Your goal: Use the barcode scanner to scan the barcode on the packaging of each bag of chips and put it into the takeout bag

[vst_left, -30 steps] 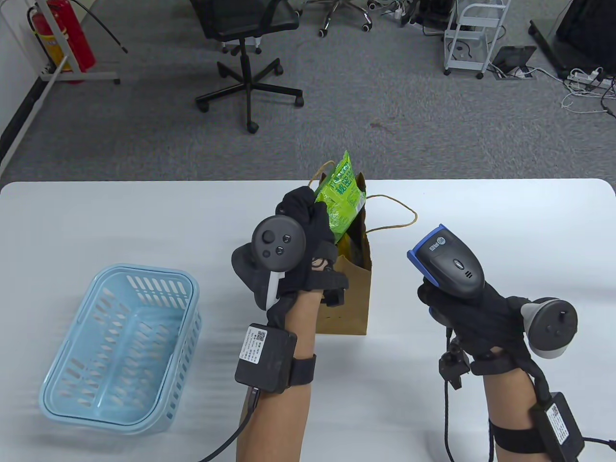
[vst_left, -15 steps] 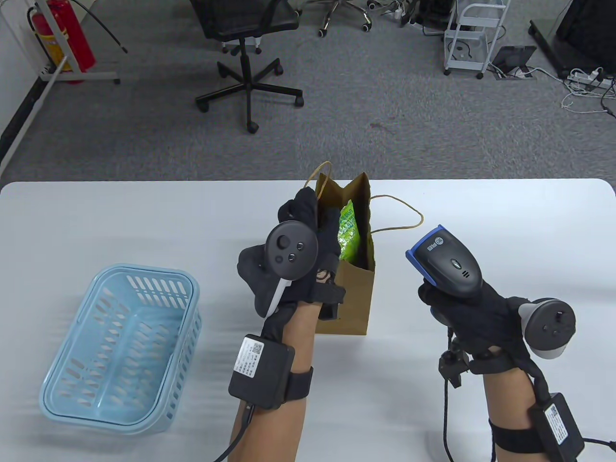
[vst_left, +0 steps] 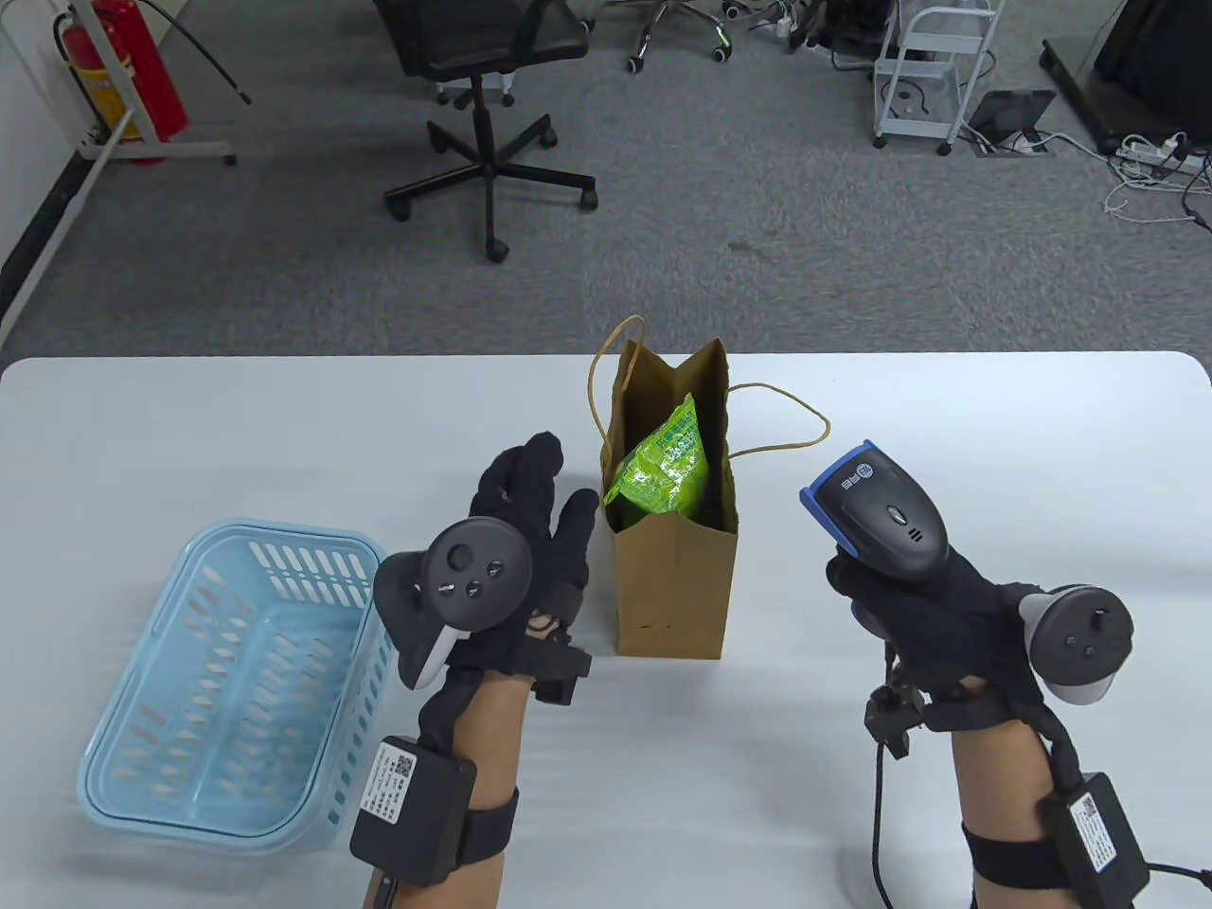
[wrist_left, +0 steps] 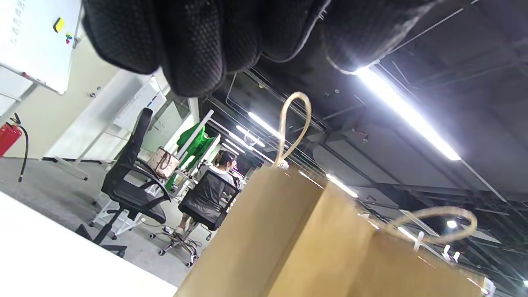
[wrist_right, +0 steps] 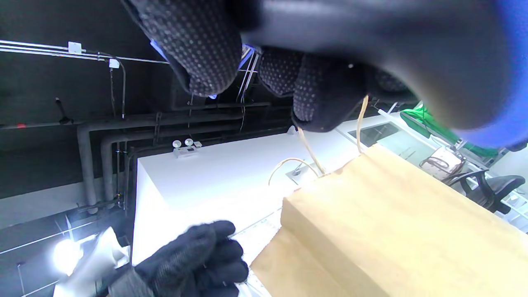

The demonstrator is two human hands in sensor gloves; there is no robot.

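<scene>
A brown paper takeout bag (vst_left: 674,597) stands upright mid-table, also seen in the left wrist view (wrist_left: 313,243) and right wrist view (wrist_right: 392,231). A green bag of chips (vst_left: 663,466) sits inside it, its top showing in the mouth. My left hand (vst_left: 535,516) hangs just left of the bag with relaxed fingers, holding nothing. My right hand (vst_left: 909,615) grips the handle of the grey and blue barcode scanner (vst_left: 876,507) to the right of the bag, its head pointing toward the far left.
A light blue plastic basket (vst_left: 237,682) with nothing visible in it sits at the front left of the white table (vst_left: 994,445). Beyond the far table edge are carpet, an office chair (vst_left: 483,104) and a fire extinguisher (vst_left: 137,71).
My left hand let go of the green chips bag inside the takeout bag, then drew back toward the front left. The right hand with the scanner barely moved.
</scene>
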